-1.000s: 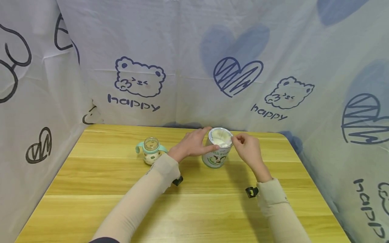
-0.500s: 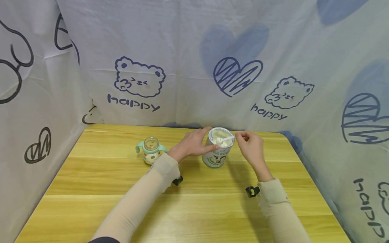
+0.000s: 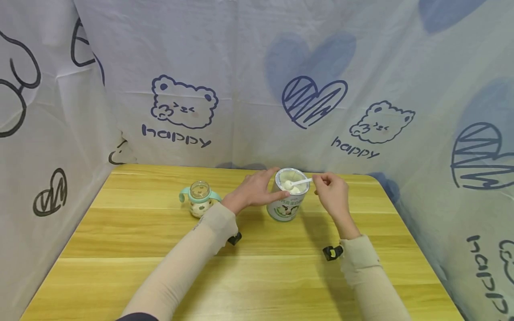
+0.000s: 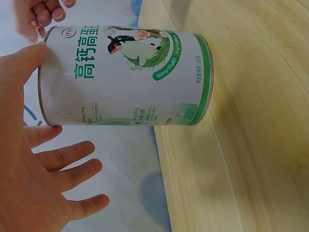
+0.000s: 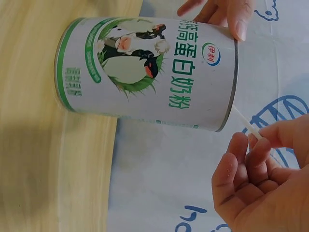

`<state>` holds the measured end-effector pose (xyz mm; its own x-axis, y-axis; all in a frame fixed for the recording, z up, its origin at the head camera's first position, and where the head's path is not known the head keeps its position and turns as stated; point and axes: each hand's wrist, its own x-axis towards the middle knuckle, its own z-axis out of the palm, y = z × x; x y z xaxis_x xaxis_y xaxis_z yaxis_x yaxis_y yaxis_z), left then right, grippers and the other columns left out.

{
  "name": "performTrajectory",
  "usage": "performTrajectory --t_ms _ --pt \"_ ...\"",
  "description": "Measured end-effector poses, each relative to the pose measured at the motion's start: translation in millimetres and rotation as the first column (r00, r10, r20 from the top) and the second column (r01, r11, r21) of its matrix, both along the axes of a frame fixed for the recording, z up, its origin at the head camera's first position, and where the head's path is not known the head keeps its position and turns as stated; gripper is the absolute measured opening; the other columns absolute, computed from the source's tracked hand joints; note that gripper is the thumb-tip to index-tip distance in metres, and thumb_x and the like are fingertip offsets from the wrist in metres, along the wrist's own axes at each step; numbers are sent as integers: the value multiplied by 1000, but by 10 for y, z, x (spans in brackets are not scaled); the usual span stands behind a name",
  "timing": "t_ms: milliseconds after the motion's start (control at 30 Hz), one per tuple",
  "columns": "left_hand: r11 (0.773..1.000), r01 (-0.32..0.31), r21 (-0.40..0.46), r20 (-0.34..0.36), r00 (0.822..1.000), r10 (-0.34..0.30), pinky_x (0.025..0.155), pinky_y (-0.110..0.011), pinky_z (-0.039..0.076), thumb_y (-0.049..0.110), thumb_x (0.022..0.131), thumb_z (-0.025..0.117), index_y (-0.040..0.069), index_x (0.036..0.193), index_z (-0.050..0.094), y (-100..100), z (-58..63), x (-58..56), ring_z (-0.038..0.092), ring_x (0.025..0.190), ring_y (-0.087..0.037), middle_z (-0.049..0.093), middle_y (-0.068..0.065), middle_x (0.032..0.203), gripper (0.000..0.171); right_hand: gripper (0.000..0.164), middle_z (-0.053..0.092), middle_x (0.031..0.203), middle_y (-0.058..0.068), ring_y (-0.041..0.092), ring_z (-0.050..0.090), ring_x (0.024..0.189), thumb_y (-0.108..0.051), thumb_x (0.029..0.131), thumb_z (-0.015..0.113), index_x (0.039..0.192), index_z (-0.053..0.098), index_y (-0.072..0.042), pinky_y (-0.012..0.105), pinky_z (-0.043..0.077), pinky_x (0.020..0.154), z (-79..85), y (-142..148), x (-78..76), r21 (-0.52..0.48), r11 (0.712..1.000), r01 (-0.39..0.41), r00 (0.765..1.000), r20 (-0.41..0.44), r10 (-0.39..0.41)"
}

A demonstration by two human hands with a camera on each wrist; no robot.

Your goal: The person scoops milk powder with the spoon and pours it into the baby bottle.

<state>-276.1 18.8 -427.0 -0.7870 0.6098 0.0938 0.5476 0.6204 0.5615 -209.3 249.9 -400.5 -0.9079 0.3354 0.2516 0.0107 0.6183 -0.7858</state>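
A white and green milk powder tin [image 3: 284, 211] with a cow picture stands upright and uncovered on the table. Pale powder [image 3: 295, 190] shows inside it. My left hand [image 3: 254, 189] steadies the tin at the top, thumb and index finger on opposite sides of the rim; in the left wrist view its other fingers [image 4: 72, 176] stretch out beside the tin [image 4: 130, 82]. With thumb and fingertips, my right hand [image 3: 332, 195] pinches the end of a white scoop [image 3: 302, 182]. The handle slants across the right rim, and the bowl, heaped with powder, is within the tin's mouth.
Left of the tin stands a clear baby bottle [image 3: 201, 203] without a lid, with mint-green handles, partly behind my left sleeve [image 3: 188, 263]. A wooden table [image 3: 257, 285] carries everything. Printed cloth [image 3: 249, 89] hangs right behind its back edge and at both sides.
The right hand has drawn back slightly to the right, raising the scoop from the powder so that its bowl and handle now show. Left hand, tin and bottle stay put.
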Motion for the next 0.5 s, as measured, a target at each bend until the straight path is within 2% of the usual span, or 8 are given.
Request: performTrajectory --t_ms 133,233,400,500 --pt "1000 -1 -3 -5 1000 1 119 -66 41 68 96 62 13 166 31 2 -2 1 48 148 -39 47 -15 163 94 29 71 81 14 17 66 66 -26 103 62 105 76 0 21 48 52 -2 14 2 -86 995 43 998 56 -38" --pt "1000 -2 -6 -5 1000 2 119 -64 42 68 96 62 13 166 31 4 -6 0 49 147 -39 47 -16 163 94 31 70 78 6 14 65 66 -27 104 62 109 76 0 21 54 57 -8 30 3 -135 989 64 995 86 -52" --pt "1000 -4 -17 -11 1000 4 119 -64 43 69 96 61 13 166 31 7 -12 -3 49 147 -39 47 -16 163 95 31 68 73 2 17 68 66 -27 104 62 106 74 1 26 60 62 -13 52 3 -184 981 67 993 111 -47" --pt "1000 -8 -28 -16 1000 7 118 -66 42 70 96 60 13 166 31 5 -16 -6 49 147 -39 47 -16 163 95 31 68 71 2 17 67 64 -26 103 63 106 74 3 24 59 60 1 59 9 -206 976 65 992 118 -41"
